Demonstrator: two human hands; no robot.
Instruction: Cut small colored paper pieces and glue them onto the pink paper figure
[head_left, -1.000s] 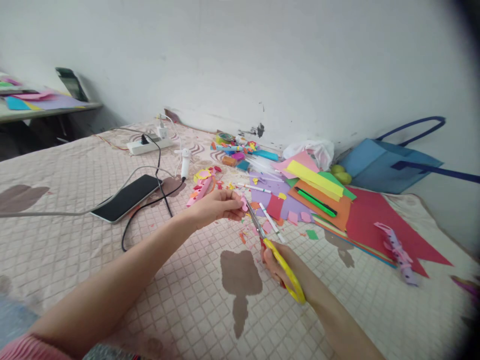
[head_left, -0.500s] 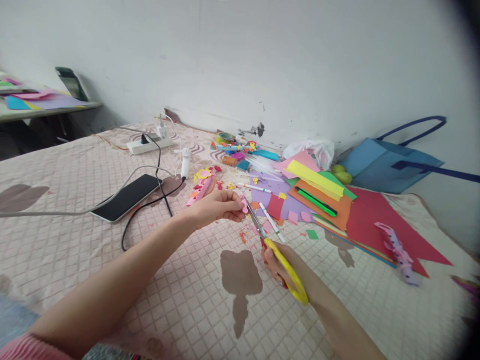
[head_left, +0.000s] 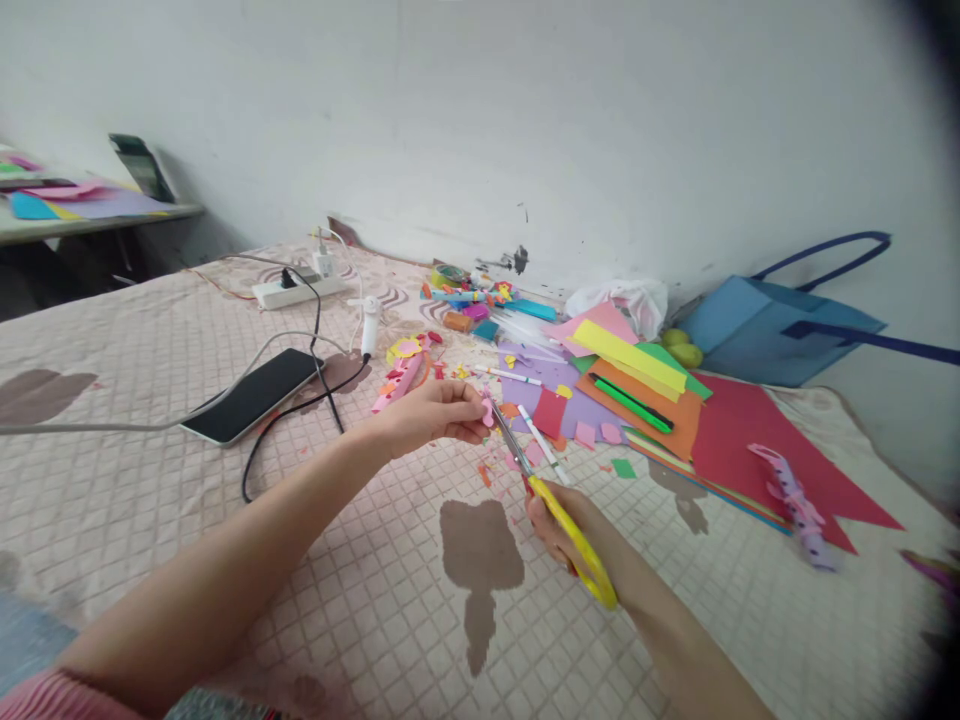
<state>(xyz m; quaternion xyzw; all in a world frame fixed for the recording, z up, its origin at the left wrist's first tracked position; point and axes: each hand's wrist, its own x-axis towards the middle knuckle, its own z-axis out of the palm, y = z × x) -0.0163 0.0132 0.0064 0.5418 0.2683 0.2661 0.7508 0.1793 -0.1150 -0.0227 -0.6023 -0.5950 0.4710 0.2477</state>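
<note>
Pink piece (head_left: 488,409) at scissor (head_left: 511,436) tips, above cloth (head_left: 360,570); our left fingers (head_left: 463,408) pinch it, our right hand (head_left: 559,525) grips handles; blades could nip fingertips or overcut petal if piece slips, our pinch being so near

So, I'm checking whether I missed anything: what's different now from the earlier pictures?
Only slightly: the yellow handle of the scissors shifted a little to the right. The left hand still holds the pink piece, the right hand the scissors. Nothing else visibly moved.
</note>
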